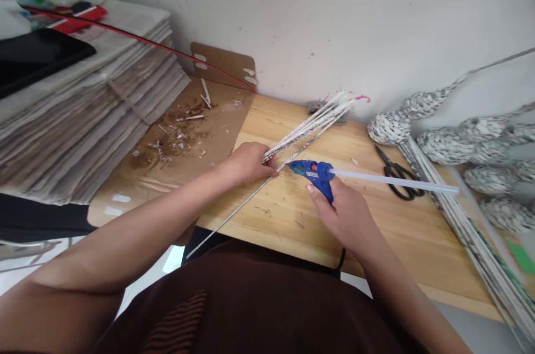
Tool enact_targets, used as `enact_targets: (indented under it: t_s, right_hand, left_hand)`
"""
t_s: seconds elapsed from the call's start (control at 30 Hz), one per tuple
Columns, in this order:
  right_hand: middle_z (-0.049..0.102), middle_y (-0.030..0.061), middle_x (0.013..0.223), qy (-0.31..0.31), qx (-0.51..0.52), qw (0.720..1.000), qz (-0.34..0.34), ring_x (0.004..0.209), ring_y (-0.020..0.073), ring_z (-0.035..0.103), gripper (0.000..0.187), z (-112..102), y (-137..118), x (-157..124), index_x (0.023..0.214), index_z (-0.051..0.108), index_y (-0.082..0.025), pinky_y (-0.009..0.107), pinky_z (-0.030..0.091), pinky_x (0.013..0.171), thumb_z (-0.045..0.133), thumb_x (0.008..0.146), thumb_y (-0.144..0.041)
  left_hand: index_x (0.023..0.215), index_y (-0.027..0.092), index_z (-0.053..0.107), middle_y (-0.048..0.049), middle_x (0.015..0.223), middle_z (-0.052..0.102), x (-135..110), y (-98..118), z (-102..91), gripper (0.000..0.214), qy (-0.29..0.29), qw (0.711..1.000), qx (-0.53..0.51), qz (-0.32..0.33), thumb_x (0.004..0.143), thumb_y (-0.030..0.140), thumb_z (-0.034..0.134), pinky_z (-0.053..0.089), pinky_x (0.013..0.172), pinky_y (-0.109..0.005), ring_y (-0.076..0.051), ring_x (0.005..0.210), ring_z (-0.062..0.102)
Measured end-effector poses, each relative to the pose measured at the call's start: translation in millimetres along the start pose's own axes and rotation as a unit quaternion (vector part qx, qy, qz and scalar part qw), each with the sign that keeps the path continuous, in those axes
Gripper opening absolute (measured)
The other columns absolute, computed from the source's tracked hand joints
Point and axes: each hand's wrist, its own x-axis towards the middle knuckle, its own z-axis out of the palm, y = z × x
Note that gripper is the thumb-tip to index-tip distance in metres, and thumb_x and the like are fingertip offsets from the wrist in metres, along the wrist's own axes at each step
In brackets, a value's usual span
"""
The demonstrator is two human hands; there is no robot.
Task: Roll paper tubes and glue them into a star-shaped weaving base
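My left hand [247, 164] is closed around a bundle of thin rolled paper sticks [313, 120] that fan out toward the wall. One longer paper stick [234, 212] runs from under that hand down past the table's front edge. My right hand [346, 212] grips a blue glue gun [316, 174], its nozzle pointing left at the sticks close to my left fingertips. A clear glue rod [397, 181] juts out of the gun's back to the right. The gun's black cord [341, 259] drops over the table edge.
Black scissors [399, 178] lie right of the gun on the wooden table [418, 242]. Rolled paper forms and long paper sticks [451, 142] crowd the right side. A tall stack of newspapers [83, 114] stands at left, beside a stained cardboard sheet [175, 142].
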Motion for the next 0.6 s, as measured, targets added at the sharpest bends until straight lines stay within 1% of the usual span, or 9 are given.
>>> enact_targets:
  t_s: [0.2, 0.27, 0.33, 0.37, 0.4, 0.43, 0.47, 0.53, 0.6]
  right_hand:
    - [0.067, 0.0128, 0.077, 0.008, 0.009, 1.000, -0.006, 0.069, 0.0270, 0.063, 0.037, -2, 0, 0, 0.092, 0.056, -0.015, 0.032, 0.037, 0.061, 0.040, 0.092, -0.048]
    - [0.066, 0.0105, 0.073, 0.013, 0.027, 1.000, -0.002, 0.065, 0.0248, 0.060, 0.036, -4, 0, -1, 0.091, 0.058, -0.016, 0.032, 0.036, 0.060, 0.042, 0.091, -0.048]
    - [0.062, 0.0061, 0.066, 0.020, 0.073, 0.997, 0.015, 0.060, 0.0211, 0.056, 0.034, -7, 1, -3, 0.088, 0.059, -0.017, 0.031, 0.035, 0.058, 0.047, 0.089, -0.049]
    - [0.059, 0.0036, 0.063, 0.021, 0.117, 0.992, 0.031, 0.058, 0.0189, 0.054, 0.033, -8, 2, -4, 0.088, 0.060, -0.018, 0.030, 0.035, 0.056, 0.050, 0.088, -0.049]
    - [0.056, 0.0013, 0.060, 0.016, 0.184, 0.981, 0.053, 0.055, 0.0168, 0.051, 0.033, -9, 3, -6, 0.088, 0.061, -0.019, 0.029, 0.035, 0.055, 0.053, 0.087, -0.050]
    - [0.052, -0.0009, 0.058, 0.008, 0.269, 0.960, 0.079, 0.051, 0.0146, 0.048, 0.033, -9, 4, -7, 0.090, 0.061, -0.019, 0.028, 0.034, 0.052, 0.054, 0.086, -0.051]
    - [0.049, -0.0028, 0.056, -0.003, 0.364, 0.925, 0.105, 0.048, 0.0126, 0.045, 0.033, -8, 5, -9, 0.092, 0.061, -0.020, 0.026, 0.033, 0.048, 0.056, 0.085, -0.052]
    - [0.042, -0.0057, 0.054, -0.021, 0.542, 0.827, 0.147, 0.043, 0.0091, 0.039, 0.031, -6, 7, -12, 0.096, 0.061, -0.021, 0.023, 0.027, 0.041, 0.061, 0.083, -0.049]
    - [0.039, -0.0070, 0.055, -0.016, 0.664, 0.730, 0.160, 0.041, 0.0065, 0.036, 0.027, -4, 8, -13, 0.096, 0.061, -0.022, 0.020, 0.022, 0.038, 0.068, 0.080, -0.042]
  left_hand:
    - [0.074, 0.021, 0.067, -0.0011, 0.070, 0.068, -1, 3, -1.2, 0.020, -0.005, 1.000, 0.015, -0.018, 0.066, 0.039, 0.069, 0.036, 0.059, -0.027, -0.019, 0.068, 0.061]
    - [0.073, 0.020, 0.066, -0.0013, 0.070, 0.067, -1, 3, -0.4, 0.019, -0.004, 1.000, 0.016, -0.016, 0.066, 0.038, 0.069, 0.036, 0.059, -0.027, -0.019, 0.068, 0.060]
    - [0.072, 0.020, 0.066, -0.0015, 0.070, 0.067, 0, 2, 0.0, 0.018, -0.005, 1.000, 0.010, -0.014, 0.066, 0.036, 0.070, 0.036, 0.059, -0.027, -0.019, 0.068, 0.060]
    - [0.072, 0.020, 0.066, -0.0015, 0.070, 0.067, 0, 2, -0.3, 0.017, -0.006, 1.000, 0.005, -0.015, 0.066, 0.036, 0.071, 0.036, 0.060, -0.027, -0.019, 0.068, 0.060]
    - [0.072, 0.020, 0.066, -0.0015, 0.069, 0.067, 0, 1, -1.1, 0.017, -0.008, 1.000, -0.002, -0.017, 0.065, 0.035, 0.071, 0.037, 0.060, -0.027, -0.019, 0.068, 0.060]
    - [0.071, 0.020, 0.066, -0.0015, 0.070, 0.067, 0, 1, -2.3, 0.017, -0.009, 1.000, -0.013, -0.017, 0.065, 0.033, 0.072, 0.037, 0.060, -0.027, -0.018, 0.068, 0.060]
    - [0.071, 0.019, 0.065, -0.0016, 0.070, 0.066, 0, 1, -3.9, 0.018, -0.006, 0.999, -0.030, -0.016, 0.065, 0.033, 0.074, 0.038, 0.061, -0.027, -0.018, 0.068, 0.059]
    - [0.073, 0.018, 0.063, -0.0014, 0.069, 0.064, -1, 0, -8.4, 0.022, 0.003, 0.995, -0.100, -0.004, 0.066, 0.035, 0.075, 0.039, 0.060, -0.026, -0.016, 0.065, 0.057]
    - [0.078, 0.017, 0.061, -0.0014, 0.068, 0.061, -3, 1, -13.5, 0.028, -0.002, 0.975, -0.224, -0.001, 0.074, 0.044, 0.069, 0.038, 0.054, -0.024, -0.014, 0.060, 0.055]
